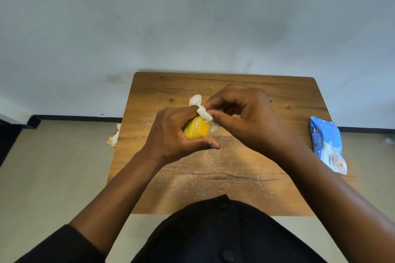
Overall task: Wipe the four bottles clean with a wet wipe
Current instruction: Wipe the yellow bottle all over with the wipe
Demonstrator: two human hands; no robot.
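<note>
While held above the table (224,177), yellow bottle (196,128) gripped in curled left hand (175,134). Right hand (243,117) pinching white wipe (204,113) against bottle's top. Blue wipe pack (327,143) lying at table's right edge.

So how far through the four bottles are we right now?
Done: I cannot confirm any finished bottle from this view. In hand: the left hand grips a yellow bottle above the table while the right hand pinches the wet wipe against its top. Left: the other three bottles are not visible, so count them as pending. The wipes pack lies at the table's right edge.
</note>
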